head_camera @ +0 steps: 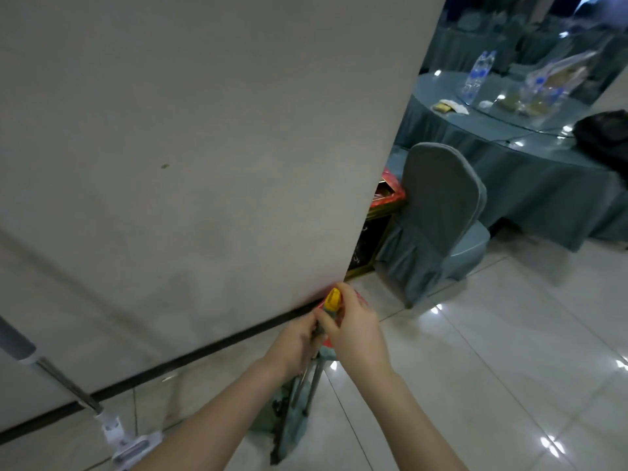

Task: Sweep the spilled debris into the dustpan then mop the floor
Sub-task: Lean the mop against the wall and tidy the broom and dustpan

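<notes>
Our right hand (353, 321) curls round the yellow-capped broom handle (332, 299) near its top, and our left hand (295, 341) grips the thin dustpan handle (314, 379) just beside it. Below them the teal dustpan (289, 426) stands on the tiled floor (475, 351) by the wall (204, 130). The mop (112, 426) leans at the left.

Looks like a restaurant banquet hall: round bench (503, 144) draped in a teal skirted cloth with a glass turntable (530, 113) on top, matching fabric-covered chair (438, 212) pulled up beside it, more draped tables (475, 39) behind, glossy pale floor tiles (509, 351), plain partition wall (204, 147).
</notes>
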Motion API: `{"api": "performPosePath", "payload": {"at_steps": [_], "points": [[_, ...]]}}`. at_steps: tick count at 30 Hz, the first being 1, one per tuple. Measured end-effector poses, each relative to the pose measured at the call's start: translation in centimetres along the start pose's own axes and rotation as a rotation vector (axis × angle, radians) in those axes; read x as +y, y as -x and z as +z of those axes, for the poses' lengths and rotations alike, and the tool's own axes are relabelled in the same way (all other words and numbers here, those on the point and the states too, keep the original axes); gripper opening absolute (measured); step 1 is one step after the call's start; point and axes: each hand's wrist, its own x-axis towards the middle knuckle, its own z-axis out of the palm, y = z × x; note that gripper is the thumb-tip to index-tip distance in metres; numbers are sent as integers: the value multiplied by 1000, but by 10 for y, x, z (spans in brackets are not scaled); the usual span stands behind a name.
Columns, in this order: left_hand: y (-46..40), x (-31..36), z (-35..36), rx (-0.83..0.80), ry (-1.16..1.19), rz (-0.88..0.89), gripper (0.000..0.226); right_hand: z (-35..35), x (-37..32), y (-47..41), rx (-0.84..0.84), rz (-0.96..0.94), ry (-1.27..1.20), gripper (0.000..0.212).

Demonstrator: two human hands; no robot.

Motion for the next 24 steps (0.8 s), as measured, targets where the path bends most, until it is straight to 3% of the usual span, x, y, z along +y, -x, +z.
{"api": "performPosePath", "payload": {"at_steps": [2, 5, 7, 12, 21, 24], "points": [[-2, -15, -3, 17, -8, -12, 28, 6, -5, -9, 37, 15, 3, 30], [-4, -34, -23, -17, -112, 33, 33, 13, -20, -17, 4, -46, 7, 25], [-9, -31, -38, -31, -129, -36, 33, 16, -34, -23, -10, -92, 16, 24], [-16, -52, -79, 59, -30, -50, 28, 38, -76, -43, -61, -162, 27, 26], [-46, -109, -166, 221, -167, -83, 33, 94, -154, -105, -287, -208, -28, 16], [-58, -123, -187, 295, -154, -127, 31, 111, -174, -126, -352, -243, -26, 22]]}}
